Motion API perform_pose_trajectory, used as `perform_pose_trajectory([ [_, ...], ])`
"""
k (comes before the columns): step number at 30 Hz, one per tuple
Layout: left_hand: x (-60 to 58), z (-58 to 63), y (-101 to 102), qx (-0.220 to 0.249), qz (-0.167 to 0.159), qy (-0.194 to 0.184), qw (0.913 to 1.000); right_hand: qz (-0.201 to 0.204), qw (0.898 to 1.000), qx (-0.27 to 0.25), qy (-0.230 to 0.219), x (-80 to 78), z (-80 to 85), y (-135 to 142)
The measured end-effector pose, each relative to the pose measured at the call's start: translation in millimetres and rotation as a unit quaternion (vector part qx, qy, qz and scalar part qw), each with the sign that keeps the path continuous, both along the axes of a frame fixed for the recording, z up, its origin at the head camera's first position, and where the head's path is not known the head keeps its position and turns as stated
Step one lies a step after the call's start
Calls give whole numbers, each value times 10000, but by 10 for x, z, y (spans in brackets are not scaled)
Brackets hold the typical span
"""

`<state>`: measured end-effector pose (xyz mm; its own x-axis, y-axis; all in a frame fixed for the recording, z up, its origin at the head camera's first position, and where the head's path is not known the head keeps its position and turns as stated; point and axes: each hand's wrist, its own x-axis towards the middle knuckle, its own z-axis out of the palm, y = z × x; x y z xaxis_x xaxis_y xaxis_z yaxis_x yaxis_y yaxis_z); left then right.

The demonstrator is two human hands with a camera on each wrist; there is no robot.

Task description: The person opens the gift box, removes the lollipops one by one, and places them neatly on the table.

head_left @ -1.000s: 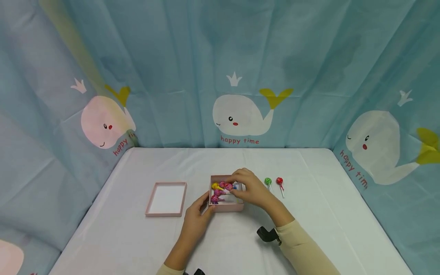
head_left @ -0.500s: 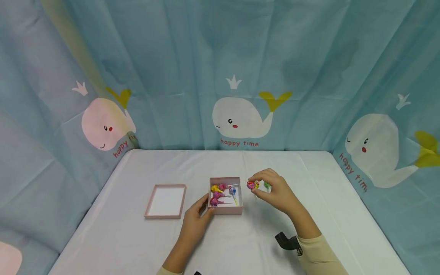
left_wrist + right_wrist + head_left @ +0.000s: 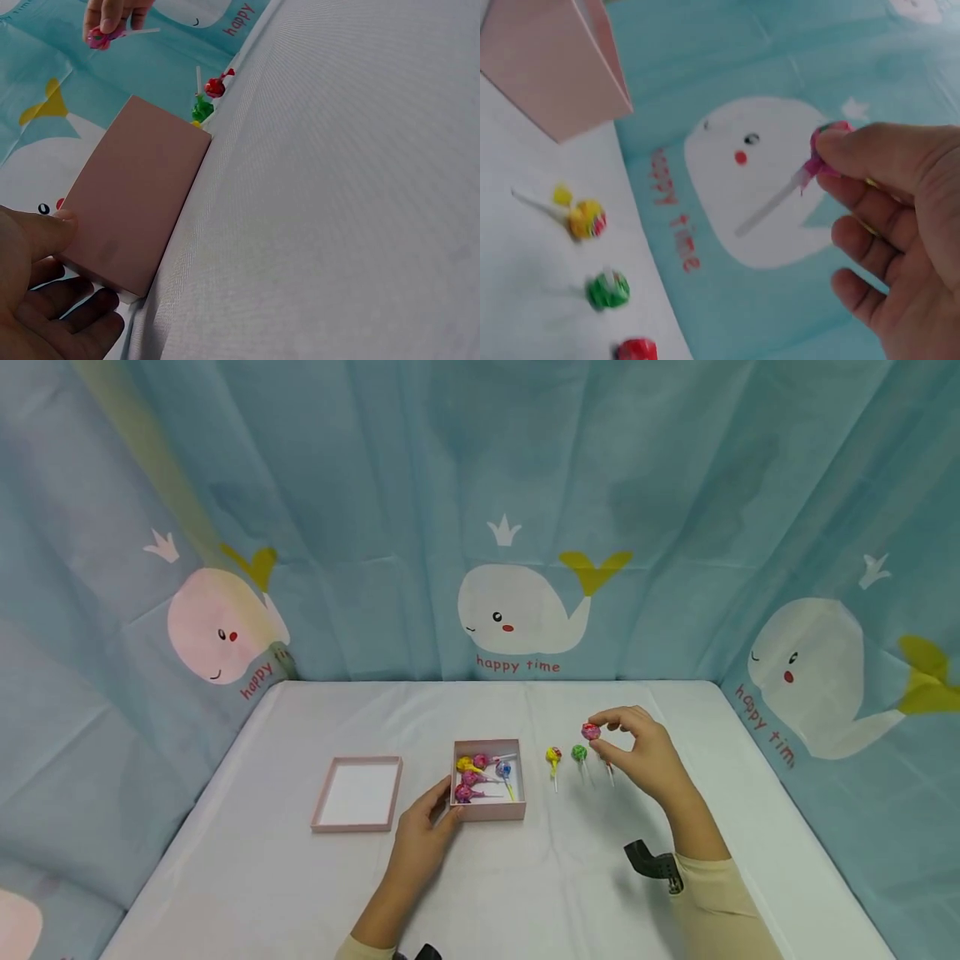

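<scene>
My left hand [image 3: 425,828] holds the near left corner of an open pink box [image 3: 491,812], thumb on its front wall and fingers along its left side. Several wrapped lollipops, mostly pink, with a yellow lollipop [image 3: 466,764] and a blue lollipop [image 3: 503,769], lie inside. Between thumb and fingertips, my right hand [image 3: 643,753] pinches a pink lollipop [image 3: 829,145] by its head, raised above the table with its white stick sticking out. Below it a yellow lollipop [image 3: 553,755], a green lollipop [image 3: 579,752] and a red lollipop [image 3: 637,349] lie in a row; the hand partly covers the red one in the head view.
Left of the box, a shallow pink-rimmed lid [image 3: 357,794] lies with its white inside facing up. The white-covered table [image 3: 517,893] is bordered by a blue whale-print curtain [image 3: 397,610] at the back and sides.
My right hand has come out of the box with a pink and a yellow lollipop and moved right. The yellow one now lies beside the green one. My left hand stays at the box.
</scene>
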<state>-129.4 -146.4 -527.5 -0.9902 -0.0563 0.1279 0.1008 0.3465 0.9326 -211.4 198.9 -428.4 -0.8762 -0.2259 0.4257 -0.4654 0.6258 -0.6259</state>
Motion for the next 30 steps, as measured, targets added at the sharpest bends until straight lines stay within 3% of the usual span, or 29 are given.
perform_pose_trajectory([
  [5, -12, 11, -17, 34, -26, -1, 10000, -473, 9988, -97, -117, -79, -47, 195],
  [11, -20, -21, -6, 101, 3, -54, 9999, -759, 9967, -184, -233, -138, -168, 399],
  [22, 8, -39, -5, 11, 48, -121, 9999, -1374, 9874, -238, -751, -244, -477, 625],
  [30, -1, -21, -6, 47, 11, -61, 10000, -1516, 9828, -299, -1014, -307, -664, 716],
])
